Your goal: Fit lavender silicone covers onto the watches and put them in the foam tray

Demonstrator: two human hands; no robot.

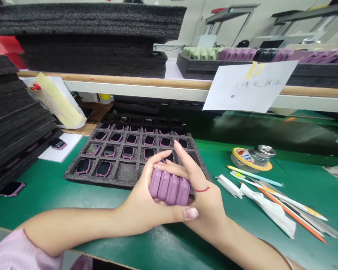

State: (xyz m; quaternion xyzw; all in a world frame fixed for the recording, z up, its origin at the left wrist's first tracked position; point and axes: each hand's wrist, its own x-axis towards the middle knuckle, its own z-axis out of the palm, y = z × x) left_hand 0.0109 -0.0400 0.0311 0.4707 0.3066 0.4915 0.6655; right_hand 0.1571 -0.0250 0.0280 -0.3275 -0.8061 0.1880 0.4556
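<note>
Your lilac sleeve (22,249) is lower left; centre frame, your left hand (146,204) and right hand (207,191) clasp four purple cases (169,186), probably light, stiff, slippery: hold the row by its outer ends.

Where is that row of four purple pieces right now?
In the head camera's view, just below centre, the purple pieces are held between the left hand and the right hand, by the near edge of the dark foam tray.
</note>
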